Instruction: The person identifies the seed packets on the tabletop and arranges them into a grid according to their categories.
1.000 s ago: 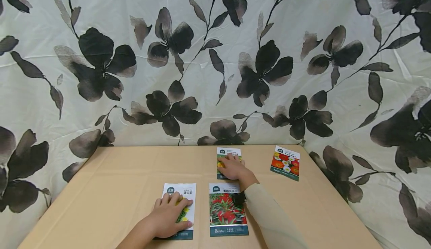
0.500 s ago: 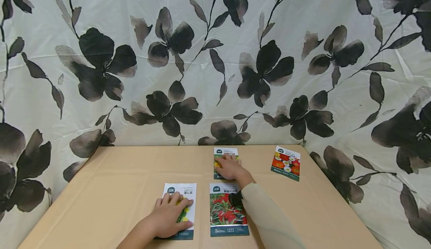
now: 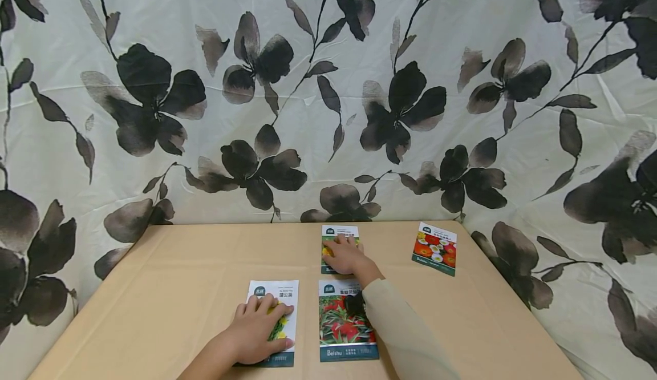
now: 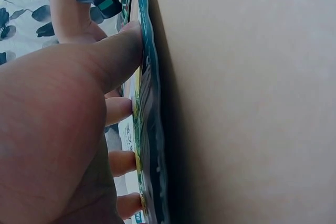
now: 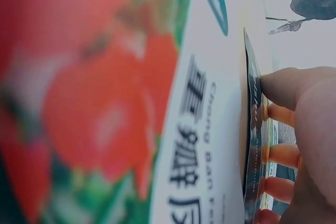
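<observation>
Far packet [image 3: 333, 230] lies just beyond the red packet [image 3: 341, 318]; the right hand [image 3: 349, 256] presses it with spread fingers, clasping nothing as far as shows, presumably to keep it flat. The left hand [image 3: 259, 330], unclenched, likely steadies the left packet [image 3: 288, 294].

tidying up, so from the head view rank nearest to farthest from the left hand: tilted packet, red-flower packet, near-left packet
1. Near-left packet: under the left hand
2. Red-flower packet: just right of that
3. Tilted packet: at the far right
</observation>
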Action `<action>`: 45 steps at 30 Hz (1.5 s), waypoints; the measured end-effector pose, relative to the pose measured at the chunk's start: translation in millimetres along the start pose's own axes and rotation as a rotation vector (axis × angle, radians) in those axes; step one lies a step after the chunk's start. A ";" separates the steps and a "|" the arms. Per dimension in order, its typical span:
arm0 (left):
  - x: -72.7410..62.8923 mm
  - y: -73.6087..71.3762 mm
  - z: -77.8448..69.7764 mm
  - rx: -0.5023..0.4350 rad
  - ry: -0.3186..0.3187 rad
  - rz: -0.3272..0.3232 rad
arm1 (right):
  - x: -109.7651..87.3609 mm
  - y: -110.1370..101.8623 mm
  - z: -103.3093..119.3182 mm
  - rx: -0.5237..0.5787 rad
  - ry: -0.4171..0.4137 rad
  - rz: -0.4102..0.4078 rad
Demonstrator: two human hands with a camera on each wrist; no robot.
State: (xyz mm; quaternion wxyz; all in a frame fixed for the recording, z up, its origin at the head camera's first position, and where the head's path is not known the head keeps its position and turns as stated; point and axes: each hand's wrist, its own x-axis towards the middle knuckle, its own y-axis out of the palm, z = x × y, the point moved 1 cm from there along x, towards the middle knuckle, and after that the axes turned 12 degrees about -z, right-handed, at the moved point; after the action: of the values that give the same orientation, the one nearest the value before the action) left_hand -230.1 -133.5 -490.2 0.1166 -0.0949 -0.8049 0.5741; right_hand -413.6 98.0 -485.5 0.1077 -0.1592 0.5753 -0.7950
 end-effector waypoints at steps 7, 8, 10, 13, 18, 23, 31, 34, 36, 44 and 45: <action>-0.2 1.3 0.2 0.003 0.002 0.002 | 1.2 3.7 3.4 -0.017 -0.006 0.007; -0.2 1.4 0.2 0.002 0.001 0.003 | 1.8 4.1 3.7 -0.017 -0.006 0.008; -0.3 1.7 0.3 0.004 0.002 0.003 | 2.5 4.6 4.3 -0.023 -0.008 0.009; -0.7 1.6 0.1 0.006 0.007 0.001 | 3.6 5.3 5.8 -0.024 -0.014 0.007; -0.9 0.2 -0.1 0.004 0.009 0.000 | 4.5 6.2 9.0 -0.008 -0.024 -0.010; 0.9 -1.5 0.3 0.010 0.003 0.005 | 6.4 6.4 12.0 0.003 -0.030 -0.024; 2.8 -1.5 0.6 0.019 -0.004 0.005 | 9.4 7.0 17.4 0.007 -0.018 -0.030; 2.4 -0.5 0.5 0.012 -0.014 0.012 | 8.8 8.2 19.0 0.014 -0.009 -0.027; 1.9 0.3 0.4 0.007 -0.017 0.014 | 8.5 9.5 19.9 0.017 -0.002 -0.022; 0.9 1.8 -0.2 0.007 -0.005 -0.001 | 10.7 15.2 20.0 0.009 0.008 -0.033; 0.8 1.8 -0.1 0.008 -0.005 -0.001 | 10.8 15.6 20.0 0.006 0.008 -0.033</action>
State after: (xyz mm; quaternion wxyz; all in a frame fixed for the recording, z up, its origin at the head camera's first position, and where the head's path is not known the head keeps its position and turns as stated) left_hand -230.9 -132.5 -491.8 0.1152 -0.0923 -0.8030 0.5774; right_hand -416.3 71.7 -493.2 0.0925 -0.1653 0.5706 -0.7991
